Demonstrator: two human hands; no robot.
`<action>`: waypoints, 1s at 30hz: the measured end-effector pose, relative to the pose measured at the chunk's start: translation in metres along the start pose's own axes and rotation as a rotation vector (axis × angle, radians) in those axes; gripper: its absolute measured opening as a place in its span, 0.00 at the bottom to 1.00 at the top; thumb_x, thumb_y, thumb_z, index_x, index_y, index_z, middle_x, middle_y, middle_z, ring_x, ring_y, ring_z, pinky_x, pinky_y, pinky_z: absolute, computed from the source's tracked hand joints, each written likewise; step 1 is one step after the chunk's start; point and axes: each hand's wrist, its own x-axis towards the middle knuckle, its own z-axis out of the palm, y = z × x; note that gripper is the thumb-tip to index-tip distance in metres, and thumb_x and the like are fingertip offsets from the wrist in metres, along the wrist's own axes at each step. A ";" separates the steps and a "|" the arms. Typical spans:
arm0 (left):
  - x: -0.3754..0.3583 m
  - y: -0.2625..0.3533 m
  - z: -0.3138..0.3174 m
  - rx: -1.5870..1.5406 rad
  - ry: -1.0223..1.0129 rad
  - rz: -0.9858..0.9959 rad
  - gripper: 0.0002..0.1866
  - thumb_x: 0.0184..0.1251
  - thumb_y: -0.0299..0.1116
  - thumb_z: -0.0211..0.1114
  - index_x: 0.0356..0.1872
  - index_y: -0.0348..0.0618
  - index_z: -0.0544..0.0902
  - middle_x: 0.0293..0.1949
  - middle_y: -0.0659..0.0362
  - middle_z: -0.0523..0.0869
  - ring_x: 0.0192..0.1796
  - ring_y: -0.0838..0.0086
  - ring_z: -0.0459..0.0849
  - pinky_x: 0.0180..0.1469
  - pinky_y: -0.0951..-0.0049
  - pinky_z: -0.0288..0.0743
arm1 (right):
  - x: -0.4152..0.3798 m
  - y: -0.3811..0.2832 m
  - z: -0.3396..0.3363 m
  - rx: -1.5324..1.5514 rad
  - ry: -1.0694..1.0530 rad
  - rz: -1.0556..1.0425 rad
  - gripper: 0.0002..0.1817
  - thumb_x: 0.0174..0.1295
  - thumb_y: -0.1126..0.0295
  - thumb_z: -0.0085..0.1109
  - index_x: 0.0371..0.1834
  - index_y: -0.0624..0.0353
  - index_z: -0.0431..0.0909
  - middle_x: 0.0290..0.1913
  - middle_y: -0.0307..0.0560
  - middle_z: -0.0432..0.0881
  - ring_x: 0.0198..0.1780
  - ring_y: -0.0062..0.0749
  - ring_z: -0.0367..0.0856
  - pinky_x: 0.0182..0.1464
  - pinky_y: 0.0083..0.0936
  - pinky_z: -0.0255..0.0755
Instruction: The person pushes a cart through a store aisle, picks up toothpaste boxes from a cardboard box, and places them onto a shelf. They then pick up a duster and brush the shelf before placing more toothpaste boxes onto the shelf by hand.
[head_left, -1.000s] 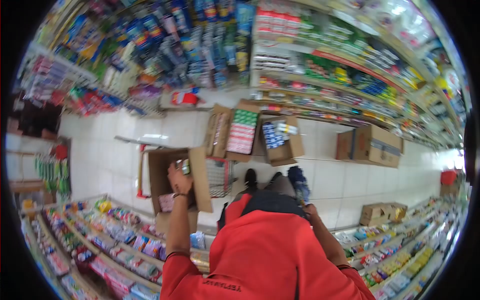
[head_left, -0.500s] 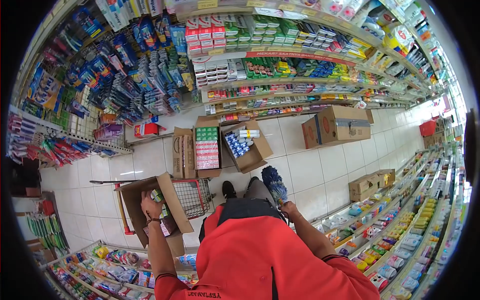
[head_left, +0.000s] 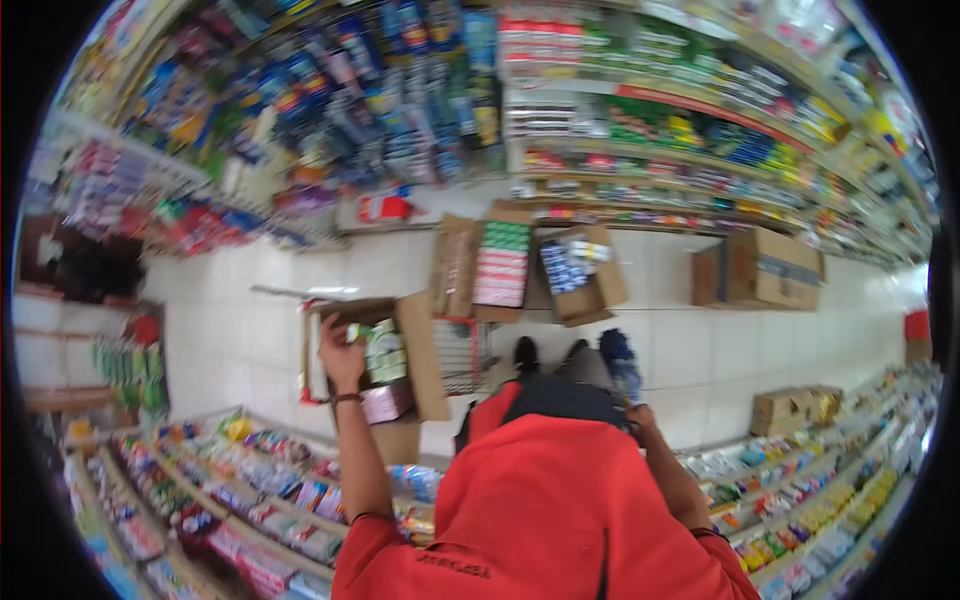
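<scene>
Cardboard is being reached into at centre-left of the frame, where an open carton is being carried on a red-handled wire trolley above the white tiled floor of a shop aisle. At the far left, packets are being displayed on low shelving running along the lower left edge. The left hand is being closed around a small green-and-white packet at the carton's upper left corner, fingers curled on it; more green packets are being held inside the carton just right of that hand, with a pink pack below them. The carton's long axis is being laid roughly top to bottom in the frame, and it lies directly ahead of the left arm, which is much the nearer one. Towards the right of centre, a blue duster is being gripped by the right hand, clenched on its handle beside the red shirt. Further open cartons of stock are being left on the floor beyond, and a closed box is being kept at the right, under blurred shelving across the upper frame.
</scene>
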 end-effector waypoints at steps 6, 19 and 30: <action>0.031 0.055 -0.067 -0.441 0.060 -0.020 0.19 0.59 0.20 0.73 0.53 0.32 0.83 0.46 0.52 0.89 0.44 0.72 0.87 0.44 0.74 0.83 | 0.065 0.052 0.025 -0.399 0.015 0.021 0.25 0.53 0.52 0.64 0.38 0.68 0.85 0.41 0.70 0.86 0.49 0.62 0.86 0.46 0.48 0.79; -0.016 0.134 -0.067 -0.810 -0.263 -0.052 0.12 0.69 0.21 0.63 0.52 0.30 0.83 0.46 0.50 0.89 0.46 0.70 0.89 0.50 0.70 0.84 | 0.056 0.051 0.036 -0.375 0.035 -0.013 0.24 0.52 0.55 0.67 0.42 0.66 0.86 0.43 0.65 0.88 0.49 0.57 0.87 0.47 0.44 0.80; -0.075 0.143 -0.064 -0.716 -0.401 -0.170 0.09 0.72 0.26 0.62 0.43 0.31 0.88 0.35 0.59 0.90 0.36 0.80 0.85 0.42 0.79 0.77 | 0.081 0.103 -0.027 -0.082 -0.139 -0.429 0.28 0.52 0.49 0.69 0.39 0.68 0.86 0.34 0.61 0.87 0.39 0.41 0.87 0.41 0.41 0.76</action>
